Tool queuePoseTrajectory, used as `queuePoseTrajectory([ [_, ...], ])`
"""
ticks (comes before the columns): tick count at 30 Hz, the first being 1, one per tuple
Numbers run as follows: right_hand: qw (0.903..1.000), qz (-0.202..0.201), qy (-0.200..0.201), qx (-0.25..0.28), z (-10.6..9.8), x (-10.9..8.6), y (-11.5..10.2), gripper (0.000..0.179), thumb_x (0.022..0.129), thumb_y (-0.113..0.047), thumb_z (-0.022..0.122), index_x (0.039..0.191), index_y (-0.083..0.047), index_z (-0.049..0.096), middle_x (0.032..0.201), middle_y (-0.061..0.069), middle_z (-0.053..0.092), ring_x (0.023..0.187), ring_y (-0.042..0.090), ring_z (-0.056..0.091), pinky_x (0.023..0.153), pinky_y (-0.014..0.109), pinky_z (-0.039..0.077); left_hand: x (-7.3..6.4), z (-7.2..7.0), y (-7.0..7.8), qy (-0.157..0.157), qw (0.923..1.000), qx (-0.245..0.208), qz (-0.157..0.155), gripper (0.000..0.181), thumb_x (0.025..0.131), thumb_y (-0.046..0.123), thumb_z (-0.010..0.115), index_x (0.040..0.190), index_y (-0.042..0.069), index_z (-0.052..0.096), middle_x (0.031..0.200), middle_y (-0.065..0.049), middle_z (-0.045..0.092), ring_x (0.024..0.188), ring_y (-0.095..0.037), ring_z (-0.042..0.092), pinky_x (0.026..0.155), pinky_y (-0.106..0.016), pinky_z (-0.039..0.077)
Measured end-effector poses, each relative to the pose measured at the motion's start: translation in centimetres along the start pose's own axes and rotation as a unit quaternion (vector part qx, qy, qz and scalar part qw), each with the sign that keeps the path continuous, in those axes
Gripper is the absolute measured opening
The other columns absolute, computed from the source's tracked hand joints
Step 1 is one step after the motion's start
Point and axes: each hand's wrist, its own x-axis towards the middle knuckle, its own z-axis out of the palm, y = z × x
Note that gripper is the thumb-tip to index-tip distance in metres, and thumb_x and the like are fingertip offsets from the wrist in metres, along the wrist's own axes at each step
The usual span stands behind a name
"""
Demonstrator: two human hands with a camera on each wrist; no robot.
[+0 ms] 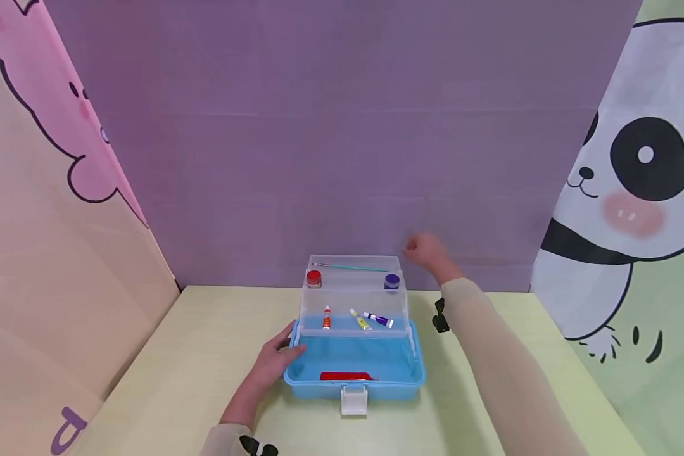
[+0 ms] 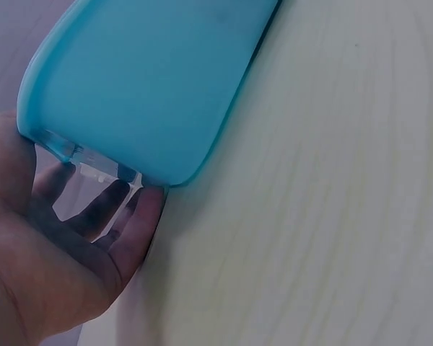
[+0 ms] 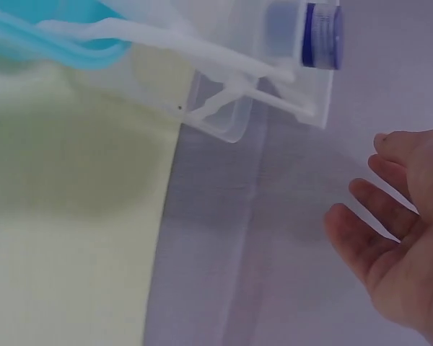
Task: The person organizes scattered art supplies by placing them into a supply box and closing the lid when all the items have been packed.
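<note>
A blue storage box with clear, fanned-out tiers stands unfolded on the table. My left hand grips its left side, thumb over the rim and fingers around the outside. Just right of the raised upper tier, my right hand hovers with loosely bent fingers and nothing in them. The upper tier carries a thin teal paintbrush, a red-lidded jar and a purple-lidded jar. Below lie a red paint tube, a yellow tube and a purple tube.
A long red object lies inside the box along its front wall. At the front hangs a white latch. The pale wooden table ends at a purple backdrop, with cartoon-printed cloths at both sides.
</note>
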Motion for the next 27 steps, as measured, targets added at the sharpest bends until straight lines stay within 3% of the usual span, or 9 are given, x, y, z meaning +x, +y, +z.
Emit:
queuePoseTrajectory([
  [8,0.9968,0.010,0.023,0.076,2.2,-1.0,3.0,0.027,0.096,-0.017,0.059,0.111,0.004,0.065,0.109,0.020,0.063,0.099,0.034,0.059,0.085,0.046,0.052,0.2,-0.6,-0.3,-0.022,0.9997,-0.009,0.007,0.079,0.085,0.045,0.072,0.152,0.021,0.036,0.139,-0.023,0.045,0.120,-0.047,0.048,0.077,-0.048,0.056],
  [12,0.9895,0.020,0.033,0.139,3.5,-1.5,4.7,0.027,0.096,-0.016,0.061,0.112,0.005,0.066,0.110,0.021,0.064,0.099,0.034,0.059,0.086,0.046,0.052,0.3,-1.0,0.1,-0.034,0.9993,-0.014,0.000,0.075,0.091,0.051,0.062,0.151,0.016,0.035,0.140,-0.025,0.044,0.120,-0.048,0.049,0.080,-0.048,0.055],
  [15,0.9761,0.041,0.035,0.211,4.9,-1.9,5.6,0.030,0.096,-0.016,0.060,0.116,0.006,0.064,0.113,0.022,0.062,0.100,0.034,0.059,0.085,0.045,0.052,0.6,-1.8,0.3,-0.042,0.9987,-0.028,-0.001,0.073,0.095,0.058,0.047,0.150,0.011,0.036,0.140,-0.025,0.045,0.121,-0.047,0.050,0.083,-0.048,0.054],
  [20,0.9417,0.101,0.020,0.320,6.8,-2.6,5.9,0.037,0.099,-0.020,0.056,0.127,0.004,0.057,0.123,0.022,0.057,0.109,0.040,0.056,0.087,0.043,0.053,2.1,-3.4,0.8,-0.055,0.9969,-0.055,0.002,0.076,0.098,0.064,0.027,0.149,0.008,0.035,0.140,-0.025,0.045,0.121,-0.043,0.052,0.086,-0.043,0.054],
  [24,0.9173,0.133,0.010,0.375,7.6,-2.8,6.4,0.043,0.100,-0.020,0.053,0.135,0.005,0.048,0.134,0.024,0.050,0.119,0.044,0.051,0.094,0.047,0.049,3.8,-3.8,1.8,-0.068,0.9937,-0.090,0.003,0.084,0.095,0.070,0.021,0.151,0.007,0.029,0.145,-0.025,0.039,0.125,-0.044,0.048,0.092,-0.044,0.050],
  [27,0.9051,0.153,-0.001,0.397,8.2,-2.8,7.1,0.045,0.101,-0.019,0.051,0.138,0.006,0.043,0.138,0.026,0.045,0.122,0.045,0.049,0.097,0.050,0.045,5.2,-3.6,2.4,-0.074,0.9899,-0.121,0.005,0.092,0.091,0.075,0.021,0.152,0.007,0.025,0.148,-0.026,0.035,0.128,-0.045,0.044,0.095,-0.046,0.047],
])
